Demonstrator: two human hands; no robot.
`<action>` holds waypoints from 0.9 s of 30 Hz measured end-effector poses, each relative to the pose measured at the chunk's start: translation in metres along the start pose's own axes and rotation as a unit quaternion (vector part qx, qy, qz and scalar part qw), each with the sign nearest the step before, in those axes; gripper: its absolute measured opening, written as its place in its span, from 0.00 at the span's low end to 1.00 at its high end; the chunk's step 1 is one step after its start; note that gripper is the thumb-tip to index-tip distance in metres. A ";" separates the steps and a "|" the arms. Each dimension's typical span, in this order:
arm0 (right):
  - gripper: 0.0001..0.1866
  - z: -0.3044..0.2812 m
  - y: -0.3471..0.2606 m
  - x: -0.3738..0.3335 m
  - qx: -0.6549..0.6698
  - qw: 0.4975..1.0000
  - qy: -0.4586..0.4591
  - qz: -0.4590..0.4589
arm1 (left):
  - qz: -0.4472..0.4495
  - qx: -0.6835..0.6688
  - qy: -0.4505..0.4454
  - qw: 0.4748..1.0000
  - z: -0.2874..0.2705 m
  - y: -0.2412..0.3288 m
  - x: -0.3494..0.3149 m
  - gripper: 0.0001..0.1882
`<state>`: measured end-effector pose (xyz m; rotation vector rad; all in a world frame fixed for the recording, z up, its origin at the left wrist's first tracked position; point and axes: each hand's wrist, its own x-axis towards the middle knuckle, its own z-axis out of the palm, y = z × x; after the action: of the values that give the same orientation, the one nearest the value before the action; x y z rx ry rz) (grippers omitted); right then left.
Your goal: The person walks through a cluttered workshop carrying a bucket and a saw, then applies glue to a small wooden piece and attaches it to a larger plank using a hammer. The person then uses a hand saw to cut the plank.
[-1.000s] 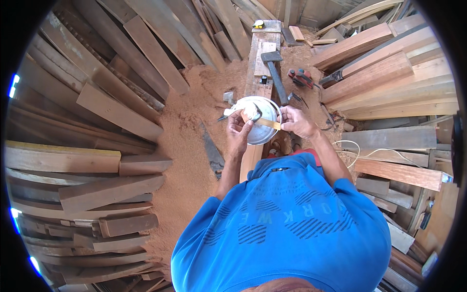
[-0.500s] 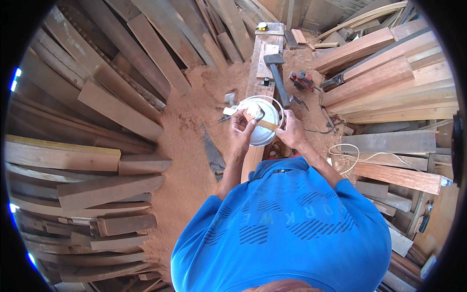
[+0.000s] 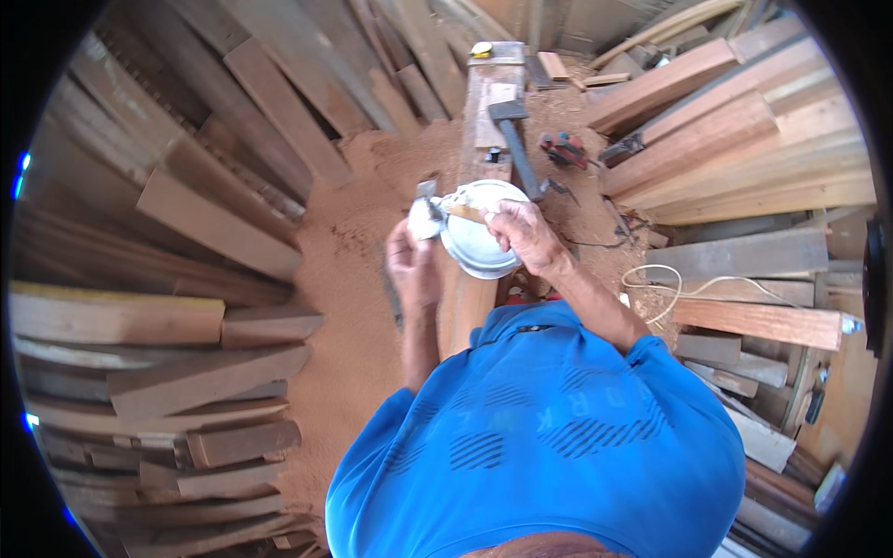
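Note:
A round white tub (image 3: 486,264) stands on the narrow wooden bench in front of me. My right hand (image 3: 528,237) is closed round a short, flat wooden stick (image 3: 465,213) and hangs over the tub. The stick's far end points left, to a white, lumpy piece with a dark edge (image 3: 426,221). My left hand (image 3: 413,265) pinches that piece in its fingers, just left of the tub's rim. The piece is blurred, so I cannot tell its exact kind.
Farther along the bench (image 3: 478,153) lie a long-handled hammer (image 3: 517,153) and a yellow tape measure (image 3: 481,50). A red power tool (image 3: 566,149) rests right of it. Stacked planks (image 3: 219,223) line both sides. Sawdust (image 3: 349,372) covers the floor; a pale cord (image 3: 712,286) loops at right.
My left hand has moved left, off the tub, with the white piece. My right hand has swung left and over the tub with the stick. The view has shifted slightly.

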<state>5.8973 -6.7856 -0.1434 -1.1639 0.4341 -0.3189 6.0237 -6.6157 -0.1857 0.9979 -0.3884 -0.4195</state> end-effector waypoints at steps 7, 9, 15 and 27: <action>0.18 -0.055 -0.057 -0.078 0.035 0.996 0.068 -0.054 | -0.005 -0.016 -0.036 0.999 -0.027 0.015 0.023 0.27; 0.18 -0.070 -0.054 -0.103 0.000 0.991 0.121 -0.056 | -0.039 -0.011 -0.050 0.998 -0.014 0.004 0.029 0.27; 0.18 -0.121 -0.028 -0.166 -0.203 0.932 0.300 0.000 | -0.130 -0.013 -0.170 0.977 0.081 -0.048 0.043 0.25; 0.15 -0.361 0.094 -0.322 -0.027 0.705 0.675 0.216 | -0.253 0.056 -0.301 0.918 0.231 -0.162 -0.003 0.24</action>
<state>5.4422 -6.8957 -0.2968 -0.6448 1.9932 -0.7240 5.8805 -6.8574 -0.2137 1.0653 -0.7131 -1.2015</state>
